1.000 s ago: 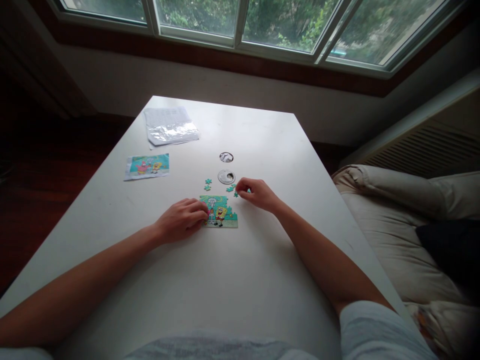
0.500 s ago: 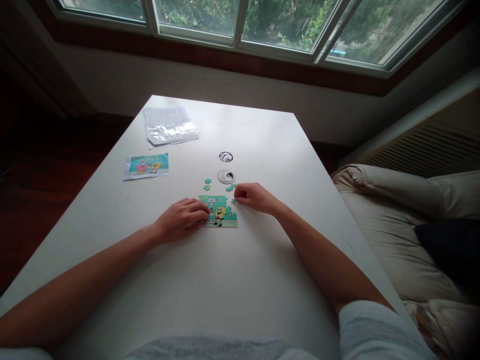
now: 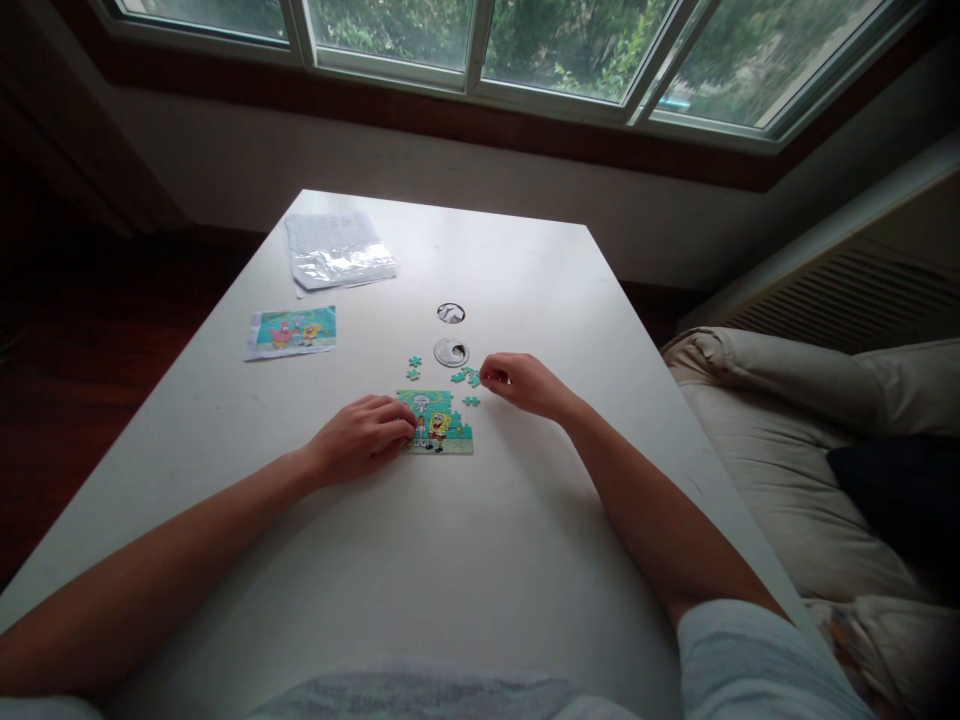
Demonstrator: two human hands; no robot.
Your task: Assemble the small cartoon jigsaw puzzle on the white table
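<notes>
A small, partly assembled cartoon jigsaw puzzle (image 3: 441, 422) lies in the middle of the white table (image 3: 465, 560). My left hand (image 3: 363, 438) rests curled against its left edge, fingertips pressed on it. My right hand (image 3: 525, 383) is just past the puzzle's upper right corner, fingers pinched together at a loose teal piece (image 3: 474, 377). Other loose teal pieces (image 3: 414, 367) lie behind the puzzle, and one piece (image 3: 471, 401) sits beside its right edge.
A picture card (image 3: 291, 331) of the same cartoon lies at the left. A clear plastic bag over paper (image 3: 337, 252) sits at the far left. Two round metal discs (image 3: 451, 351) lie behind the puzzle. A cushioned seat (image 3: 810, 450) stands right of the table, under windows.
My right hand moved toward the puzzle's right edge, left a teal piece there, then drew back to the loose pieces. My left hand stayed put.
</notes>
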